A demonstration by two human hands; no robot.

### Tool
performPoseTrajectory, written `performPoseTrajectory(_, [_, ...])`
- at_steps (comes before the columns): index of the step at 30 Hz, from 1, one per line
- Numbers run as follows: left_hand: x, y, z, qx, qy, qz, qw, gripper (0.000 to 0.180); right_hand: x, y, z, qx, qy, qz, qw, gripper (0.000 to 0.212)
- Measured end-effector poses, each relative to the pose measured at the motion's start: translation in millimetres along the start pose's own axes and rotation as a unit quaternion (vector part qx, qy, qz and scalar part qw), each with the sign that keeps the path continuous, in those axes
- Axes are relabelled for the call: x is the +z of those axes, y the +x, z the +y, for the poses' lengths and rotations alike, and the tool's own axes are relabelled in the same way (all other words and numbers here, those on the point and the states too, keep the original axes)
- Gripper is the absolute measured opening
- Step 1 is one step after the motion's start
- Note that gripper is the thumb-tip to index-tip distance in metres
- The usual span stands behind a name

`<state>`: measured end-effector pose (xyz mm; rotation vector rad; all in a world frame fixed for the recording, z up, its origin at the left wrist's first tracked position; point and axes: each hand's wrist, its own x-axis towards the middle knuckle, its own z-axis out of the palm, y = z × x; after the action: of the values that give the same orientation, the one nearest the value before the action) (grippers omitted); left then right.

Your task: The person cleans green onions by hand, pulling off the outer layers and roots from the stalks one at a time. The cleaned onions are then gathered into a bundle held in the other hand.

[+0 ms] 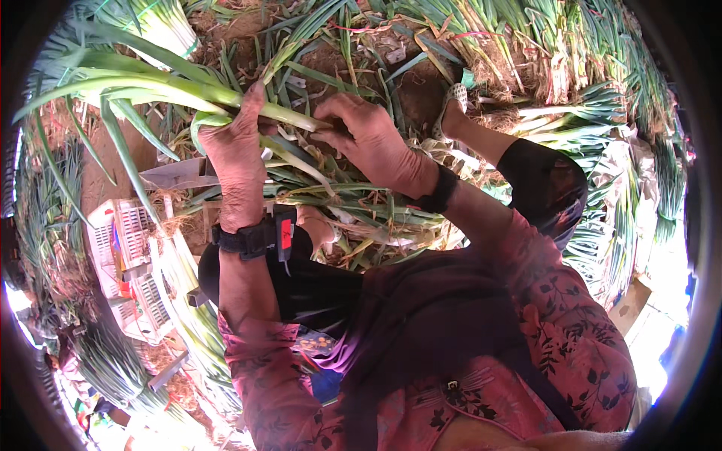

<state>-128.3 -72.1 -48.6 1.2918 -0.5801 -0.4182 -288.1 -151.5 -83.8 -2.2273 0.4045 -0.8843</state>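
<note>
A long green onion (289,116) lies across both hands, its pale stem to the right and its green leaves fanning out to the upper left. My left hand (237,146) is closed around the stem where it turns green, thumb pointing up along it. At the pale end, my right hand (372,143) pinches with thumb and fingers; the very tip is hidden by them. Just below the stem, another loose onion stalk (304,161) slants down to a rooted end. Peeled leaves and scraps (376,214) litter the ground under my hands.
To the left stands a pale pink plastic crate (105,240), beside a pile of long onions (184,282). A tied bundle of onions (169,30) lies at the upper left. More onions with roots (556,68) are heaped at the upper right, near my sandalled foot (451,113).
</note>
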Motion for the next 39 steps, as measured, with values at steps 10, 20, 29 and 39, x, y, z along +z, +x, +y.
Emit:
performPoseTrajectory(10, [-3, -5, -1, -0.005, 0.004, 0.002, 1.0, 0.018, -3, 3, -11, -0.03, -0.121, -0.019, 0.992, 0.021])
performPoseTrajectory(20, [-4, -4, 6, -0.109, -0.019, -0.064, 0.992, 0.02, -11, -6, 15, 0.285, 0.349, -0.044, 0.892, 0.021])
performPoseTrajectory(29, [0, -6, 1, -0.064, 0.046, -0.068, 0.995, 0.022, 4, -12, 2, 0.001, 0.049, -0.005, 0.999, 0.022])
performPoseTrajectory(39, [3, -9, -1, -0.085, 0.018, -0.068, 0.994, 0.023, 0, -11, 6, 0.002, 0.018, 0.022, 1.0, 0.011])
